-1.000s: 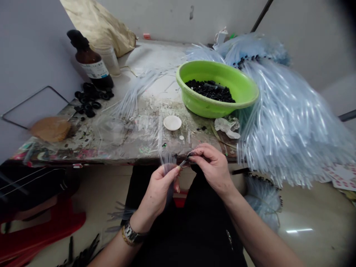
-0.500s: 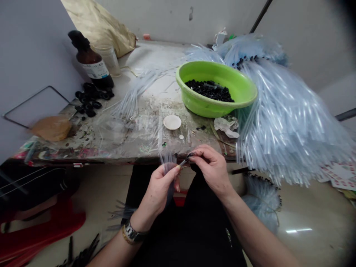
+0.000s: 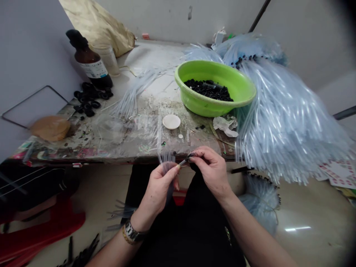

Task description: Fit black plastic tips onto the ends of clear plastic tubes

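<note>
My left hand [image 3: 160, 185] is closed around a bunch of clear plastic tubes [image 3: 166, 158] at the table's front edge. One tube [image 3: 183, 162] sticks out to the right between its thumb and finger. At that tube's end, my right hand [image 3: 213, 168] pinches a small black cap [image 3: 189, 157], its fingertips dark with smudges. Whether the cap is fully on the tube I cannot tell. Another black tip [image 3: 174, 153] shows at the end of a tube in the bunch. The bunch's lower part is hidden behind my left hand and wrist.
Beyond my hands, a green basin [image 3: 214, 109] holds small black pieces [image 3: 208, 91]. A large heap of clear tubes [image 3: 283, 122] lies to its right. A white dish [image 3: 171, 121], loose tubes [image 3: 136, 91] and a brown bottle [image 3: 90, 63] stand or lie on the stained table [image 3: 147, 142].
The view has shifted very slightly. Both hands keep nearly the same pose, with the same tube and black cap between them.
</note>
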`<state>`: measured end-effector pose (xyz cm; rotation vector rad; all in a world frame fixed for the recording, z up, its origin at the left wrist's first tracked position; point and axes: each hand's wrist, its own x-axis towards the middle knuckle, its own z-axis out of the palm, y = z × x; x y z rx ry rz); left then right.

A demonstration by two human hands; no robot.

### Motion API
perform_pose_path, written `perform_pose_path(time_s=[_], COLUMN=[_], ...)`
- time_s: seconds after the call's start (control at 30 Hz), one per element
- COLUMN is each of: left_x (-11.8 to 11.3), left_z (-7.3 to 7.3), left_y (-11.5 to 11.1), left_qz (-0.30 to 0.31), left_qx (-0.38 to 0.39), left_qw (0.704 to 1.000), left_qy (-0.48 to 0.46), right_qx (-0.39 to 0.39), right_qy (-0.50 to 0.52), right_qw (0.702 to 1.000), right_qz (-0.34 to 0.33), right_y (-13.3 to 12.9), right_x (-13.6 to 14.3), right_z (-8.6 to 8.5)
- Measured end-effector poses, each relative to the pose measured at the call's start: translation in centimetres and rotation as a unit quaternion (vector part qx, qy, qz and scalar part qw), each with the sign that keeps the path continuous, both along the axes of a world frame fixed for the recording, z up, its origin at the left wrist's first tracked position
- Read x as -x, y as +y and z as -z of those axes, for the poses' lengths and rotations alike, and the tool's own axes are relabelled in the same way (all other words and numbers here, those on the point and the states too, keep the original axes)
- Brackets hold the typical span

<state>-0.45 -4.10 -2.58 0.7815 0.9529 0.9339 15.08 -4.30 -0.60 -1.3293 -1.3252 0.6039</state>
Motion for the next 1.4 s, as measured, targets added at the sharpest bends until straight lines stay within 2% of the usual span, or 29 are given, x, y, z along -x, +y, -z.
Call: perform_pose_path(time_s=[0.23, 0.37, 0.53, 0.67, 0.97, 1.4], left_x=[0.0, -0.2, -0.5, -0.6, -0.6, -0.7], left_z=[0.1, 0.1, -0.4, -0.7, -0.3, -0.4], left_y=[-0.1, -0.3, -0.3, -0.3, -0.3, -0.6], left_qz=[-0.014, -0.012, 0.003, 0.014, 0.007, 0.000], left_qx=[0.007, 0.016, 0.060, 0.092, 0.063, 0.077], left_qw=[1.000, 1.000, 0.996, 0.991, 0.995, 0.994], left_qy=[-0.009, -0.023, -0.071, -0.100, -0.076, -0.083], right_qx=[0.001, -0.026, -0.050, -0.033, 0.018, -0.028], right_qy=[-0.001, -0.004, 0.011, 0.050, 0.099, 0.050], right_qw=[1.000, 0.999, 0.997, 0.996, 0.994, 0.996], right_qz=[0.017, 0.026, 0.050, 0.059, 0.048, 0.072], right_y=[-0.4, -0.7, -0.8, -0.8, -1.2, -1.6], right_x=[0.3, 0.5, 0.8, 1.0, 1.1, 1.5], right_z=[0.4, 0.8, 1.3, 1.6, 2.1, 2.2])
